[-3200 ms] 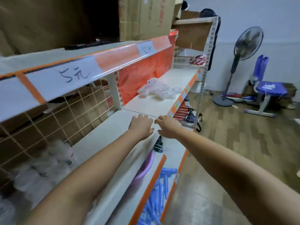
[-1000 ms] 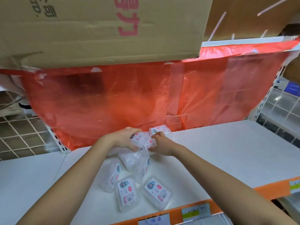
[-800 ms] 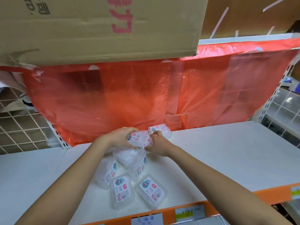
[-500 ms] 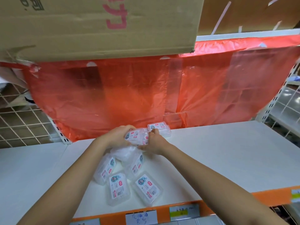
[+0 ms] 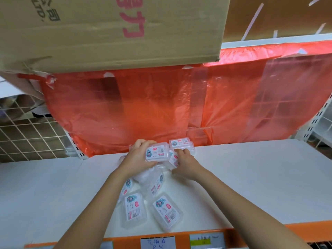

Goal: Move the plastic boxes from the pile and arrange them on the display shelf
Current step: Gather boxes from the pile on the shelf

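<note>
On the far left a wire grid panel (image 5: 27, 133) backs the neighbouring bay, and a cardboard carton (image 5: 107, 29) overhangs from above. Below it the left hand (image 5: 138, 159) grasps a clear plastic box (image 5: 156, 152), fingers over its far edge and thumb under the near one, lifted clear of the pile (image 5: 149, 200) (probably so it can be set down squarely). The pile sprawls on the white display shelf (image 5: 251, 177) toward its front edge, labels facing every way. Just right, the right hand (image 5: 185, 163) pinches a second box (image 5: 173, 159), tilted on edge. Behind its fingertips one box (image 5: 181, 143) lies flat against the red plastic sheet (image 5: 179, 108), likely the start of a row.
</note>
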A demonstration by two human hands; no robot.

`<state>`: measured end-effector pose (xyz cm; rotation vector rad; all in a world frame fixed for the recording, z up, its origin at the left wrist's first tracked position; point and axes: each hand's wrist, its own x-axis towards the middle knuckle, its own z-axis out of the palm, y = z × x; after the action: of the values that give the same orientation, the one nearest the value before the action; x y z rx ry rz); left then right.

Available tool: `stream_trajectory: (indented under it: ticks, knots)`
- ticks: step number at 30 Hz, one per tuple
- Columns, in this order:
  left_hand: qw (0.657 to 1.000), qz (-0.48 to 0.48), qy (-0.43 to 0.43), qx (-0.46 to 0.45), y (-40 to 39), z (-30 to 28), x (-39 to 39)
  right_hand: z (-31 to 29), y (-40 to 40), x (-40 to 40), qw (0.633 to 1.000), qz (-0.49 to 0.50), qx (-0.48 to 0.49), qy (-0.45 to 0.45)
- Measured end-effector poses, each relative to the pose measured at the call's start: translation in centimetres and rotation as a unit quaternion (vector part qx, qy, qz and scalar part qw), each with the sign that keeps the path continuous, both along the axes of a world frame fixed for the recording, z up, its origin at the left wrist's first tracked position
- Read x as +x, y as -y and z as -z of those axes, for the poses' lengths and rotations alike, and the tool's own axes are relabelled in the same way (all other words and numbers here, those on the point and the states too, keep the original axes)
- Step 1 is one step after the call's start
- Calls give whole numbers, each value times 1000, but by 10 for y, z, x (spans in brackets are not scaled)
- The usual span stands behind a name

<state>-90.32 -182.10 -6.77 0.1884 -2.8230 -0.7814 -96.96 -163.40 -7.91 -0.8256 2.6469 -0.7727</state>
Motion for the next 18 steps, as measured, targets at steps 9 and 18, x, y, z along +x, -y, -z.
stream_trajectory:
  ticks: [9, 18]
  knots:
    - [996, -24, -61, 65, -14, -8, 31, -12, -46, 0, 989, -32, -143, 29]
    - [976, -51, -113, 177, -41, -14, 71, -22, -80, 9, 976, -85, -199, 13]
